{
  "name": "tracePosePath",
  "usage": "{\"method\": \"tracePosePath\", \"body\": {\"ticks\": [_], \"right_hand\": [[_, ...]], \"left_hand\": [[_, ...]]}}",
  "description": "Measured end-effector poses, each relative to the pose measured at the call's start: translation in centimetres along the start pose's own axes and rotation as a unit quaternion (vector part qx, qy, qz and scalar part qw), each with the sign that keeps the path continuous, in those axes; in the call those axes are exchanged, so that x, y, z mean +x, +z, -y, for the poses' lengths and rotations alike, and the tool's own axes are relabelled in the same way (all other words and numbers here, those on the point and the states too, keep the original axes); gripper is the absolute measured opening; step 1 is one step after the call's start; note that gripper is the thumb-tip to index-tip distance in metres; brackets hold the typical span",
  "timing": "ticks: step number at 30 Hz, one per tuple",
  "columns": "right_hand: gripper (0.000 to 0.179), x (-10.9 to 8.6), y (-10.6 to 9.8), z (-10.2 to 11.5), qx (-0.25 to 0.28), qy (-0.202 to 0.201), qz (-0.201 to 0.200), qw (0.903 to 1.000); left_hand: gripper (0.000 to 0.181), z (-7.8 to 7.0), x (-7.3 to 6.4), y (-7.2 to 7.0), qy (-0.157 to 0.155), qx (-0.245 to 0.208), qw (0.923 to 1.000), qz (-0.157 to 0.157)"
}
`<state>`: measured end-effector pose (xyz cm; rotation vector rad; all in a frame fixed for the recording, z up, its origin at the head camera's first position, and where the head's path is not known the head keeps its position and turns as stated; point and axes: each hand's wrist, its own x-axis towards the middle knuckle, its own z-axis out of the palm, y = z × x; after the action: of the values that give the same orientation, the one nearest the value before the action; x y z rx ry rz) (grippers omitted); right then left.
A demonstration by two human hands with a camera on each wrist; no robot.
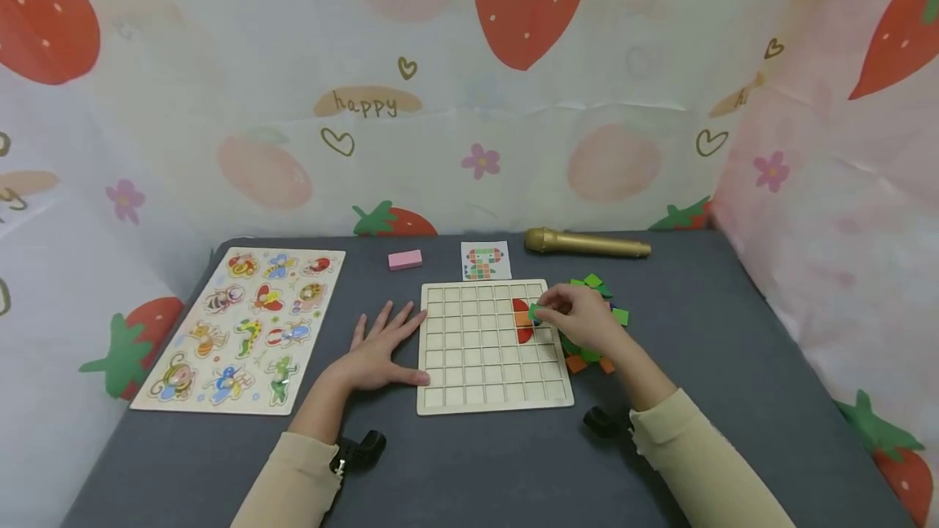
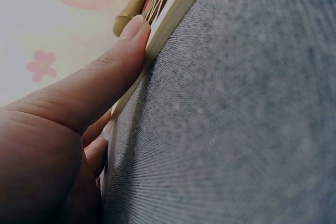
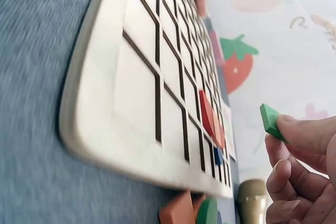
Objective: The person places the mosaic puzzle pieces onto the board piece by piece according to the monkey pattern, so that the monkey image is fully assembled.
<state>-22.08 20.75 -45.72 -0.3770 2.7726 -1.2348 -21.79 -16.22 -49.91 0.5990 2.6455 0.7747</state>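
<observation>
My right hand [image 1: 585, 318] pinches a small green tile [image 3: 270, 121] between thumb and forefinger, raised over the right side of a pale wooden grid board [image 1: 477, 388]. On the board, near that hand, lie two red rounded pieces [image 1: 524, 335] with an orange square [image 1: 522, 319] between them. A blue piece [image 3: 218, 156] sits beside them in the right wrist view. My left hand [image 1: 372, 358] rests with spread fingers at the board's left edge, its thumb [image 2: 128, 43] touching the rim.
Loose green and orange tiles [image 1: 576, 364] lie right of the board, partly hidden under my right hand. Behind it are a small pattern card [image 1: 486, 261], a pink block [image 1: 405, 260] and a gold microphone-shaped object [image 1: 587, 244]. An animal puzzle board [image 1: 242, 328] lies at left.
</observation>
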Motion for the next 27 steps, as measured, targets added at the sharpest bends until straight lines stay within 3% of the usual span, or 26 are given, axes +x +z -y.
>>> {"method": "tracePosePath", "body": {"ticks": [14,27], "right_hand": [[0.013,1.2,2.5,0.9,0.013,-0.011,0.027,0.9995],[0.007,2.0,4.2,0.8,-0.047,-0.010,0.046,0.9978]], "left_hand": [[0.111,0.3,0.2,0.1,0.000,0.004,1.0000,0.002],[0.112,0.1,0.1,0.1,-0.005,0.006,1.0000,0.001]]}}
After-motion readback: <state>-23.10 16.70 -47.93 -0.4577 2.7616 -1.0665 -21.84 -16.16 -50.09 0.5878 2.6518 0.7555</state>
